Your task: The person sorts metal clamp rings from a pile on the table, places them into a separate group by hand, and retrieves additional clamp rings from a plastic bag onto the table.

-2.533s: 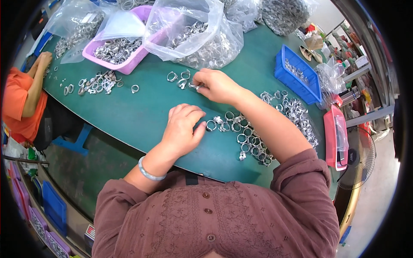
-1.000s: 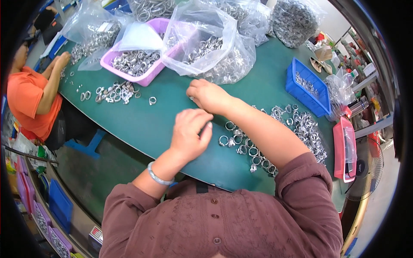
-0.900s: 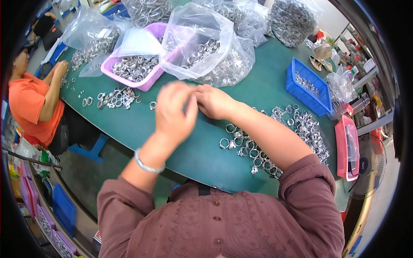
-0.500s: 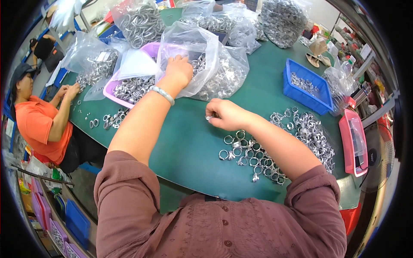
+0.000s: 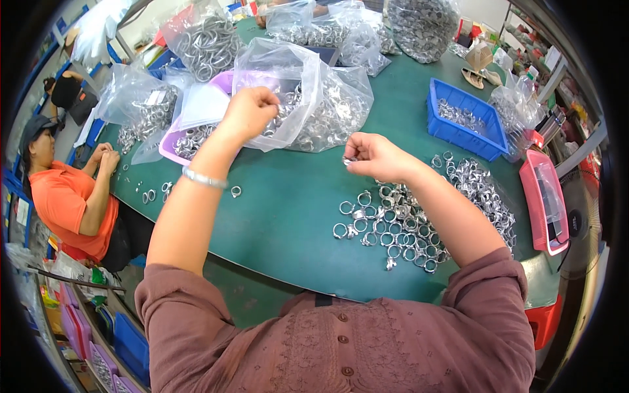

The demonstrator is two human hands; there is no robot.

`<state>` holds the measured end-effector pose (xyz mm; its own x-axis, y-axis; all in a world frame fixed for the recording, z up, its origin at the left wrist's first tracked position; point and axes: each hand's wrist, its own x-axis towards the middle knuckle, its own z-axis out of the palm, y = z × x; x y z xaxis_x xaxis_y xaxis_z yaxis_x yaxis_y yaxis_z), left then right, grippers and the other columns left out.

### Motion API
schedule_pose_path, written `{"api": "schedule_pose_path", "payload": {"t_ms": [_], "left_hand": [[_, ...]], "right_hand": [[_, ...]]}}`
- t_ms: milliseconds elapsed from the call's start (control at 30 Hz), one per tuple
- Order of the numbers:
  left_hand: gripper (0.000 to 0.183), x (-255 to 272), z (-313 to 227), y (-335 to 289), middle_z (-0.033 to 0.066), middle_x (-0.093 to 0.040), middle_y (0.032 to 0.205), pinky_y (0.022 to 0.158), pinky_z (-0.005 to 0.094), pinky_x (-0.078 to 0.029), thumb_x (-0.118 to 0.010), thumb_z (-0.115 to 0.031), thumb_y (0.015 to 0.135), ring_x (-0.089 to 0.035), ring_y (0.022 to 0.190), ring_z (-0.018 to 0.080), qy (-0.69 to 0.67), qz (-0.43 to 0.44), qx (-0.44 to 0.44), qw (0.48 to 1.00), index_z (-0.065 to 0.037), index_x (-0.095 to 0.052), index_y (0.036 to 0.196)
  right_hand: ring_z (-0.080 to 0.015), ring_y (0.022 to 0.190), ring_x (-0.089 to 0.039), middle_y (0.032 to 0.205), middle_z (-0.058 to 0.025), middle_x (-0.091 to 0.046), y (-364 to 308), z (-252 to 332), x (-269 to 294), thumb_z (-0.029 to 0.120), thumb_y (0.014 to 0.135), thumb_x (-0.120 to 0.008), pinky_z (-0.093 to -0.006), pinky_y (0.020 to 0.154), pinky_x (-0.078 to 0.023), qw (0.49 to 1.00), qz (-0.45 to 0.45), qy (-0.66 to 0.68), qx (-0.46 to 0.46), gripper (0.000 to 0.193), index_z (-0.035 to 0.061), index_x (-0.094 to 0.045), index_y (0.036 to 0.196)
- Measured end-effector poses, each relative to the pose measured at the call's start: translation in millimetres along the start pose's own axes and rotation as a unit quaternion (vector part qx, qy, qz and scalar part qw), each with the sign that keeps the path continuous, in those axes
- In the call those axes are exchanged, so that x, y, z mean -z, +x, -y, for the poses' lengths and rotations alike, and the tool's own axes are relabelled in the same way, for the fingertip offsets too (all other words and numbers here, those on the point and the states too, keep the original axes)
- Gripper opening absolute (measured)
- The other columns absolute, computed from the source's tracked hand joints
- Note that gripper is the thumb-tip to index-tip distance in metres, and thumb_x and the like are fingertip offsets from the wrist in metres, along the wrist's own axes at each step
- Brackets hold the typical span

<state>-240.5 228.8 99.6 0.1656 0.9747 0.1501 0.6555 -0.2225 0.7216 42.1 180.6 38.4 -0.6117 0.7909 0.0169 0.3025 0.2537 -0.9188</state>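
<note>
At far left, a co-worker in an orange shirt (image 5: 69,200) is sitting at the green table (image 5: 288,203). The left hand (image 5: 249,112) is reaching forward with fingers pinched on the rim of a clear plastic bag (image 5: 298,98) of metal rings, which is lying with its mouth opening toward the left. The right hand (image 5: 370,156) is gripping a small metal ring (image 5: 347,161) at its fingertips, just above the table; its orientation cannot be determined. Loose rings (image 5: 393,226) are lying in rows beneath the right forearm. A blue bin (image 5: 466,121) is sitting farther right.
</note>
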Motion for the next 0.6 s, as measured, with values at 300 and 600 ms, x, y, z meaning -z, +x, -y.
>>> {"api": "schedule_pose_path", "payload": {"t_ms": [300, 600], "left_hand": [[0.017, -128, -31, -86, 0.0205, -0.064, 0.088, 0.075, 0.0422, -0.051, -0.060, -0.003, 0.076, -0.062, 0.083, 0.0377, 0.074, 0.104, -0.177, 0.976, -0.001, -0.067, 0.091], [0.031, -152, -27, -87, 0.0103, -0.066, 0.092, 0.070, 0.0245, -0.051, -0.059, -0.006, 0.087, -0.061, 0.076, 0.0111, -0.218, 0.209, -0.125, 0.945, 0.008, -0.058, 0.115]], "right_hand": [[-0.0329, 0.092, -0.064, 0.094, -0.0144, -0.066, -18, 21, 24, 0.010, 0.073, -0.068, -0.0433, 0.079, -0.051, 0.870, 0.082, -0.487, 0.006, 0.029, 0.0057, -0.063, 0.101], [-0.0339, 0.083, -0.063, 0.086, -0.0158, -0.065, 103, 118, -10, -0.001, 0.075, -0.059, -0.0408, 0.072, -0.050, 0.879, -0.052, -0.421, 0.217, 0.014, 0.0023, -0.063, 0.088]]}}
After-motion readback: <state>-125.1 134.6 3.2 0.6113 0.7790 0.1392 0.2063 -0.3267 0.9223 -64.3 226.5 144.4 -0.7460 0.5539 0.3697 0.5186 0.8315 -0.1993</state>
